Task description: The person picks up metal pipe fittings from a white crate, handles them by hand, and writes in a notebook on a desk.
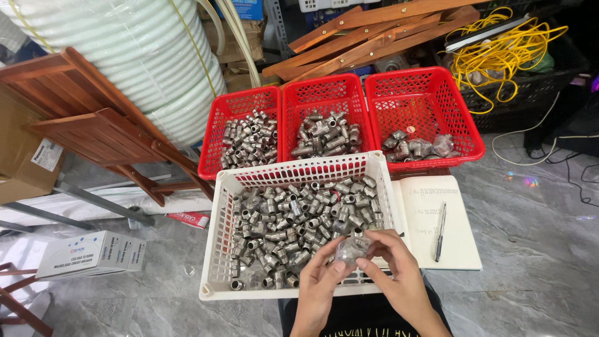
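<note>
My left hand (pixel 321 281) and my right hand (pixel 393 268) meet over the near edge of a white plastic basket (pixel 219 262) full of several grey metal threaded fittings (pixel 293 218). Both hands pinch a small clear plastic bag (pixel 350 248) that seems to hold a fitting or two. Behind the white basket stand three red baskets: the left one (pixel 215 134) and the middle one (pixel 359 106) hold loose fittings, while the right one (pixel 465 125) holds a few filled clear bags (pixel 415 146).
An open notebook (pixel 458 231) with a pen (pixel 440 231) lies right of the white basket. A white cardboard box (pixel 93 253) sits at left on the grey stone floor. Folded wooden furniture (pixel 100 125), a big hose coil (pixel 143 56) and yellow cable (pixel 505 50) stand behind.
</note>
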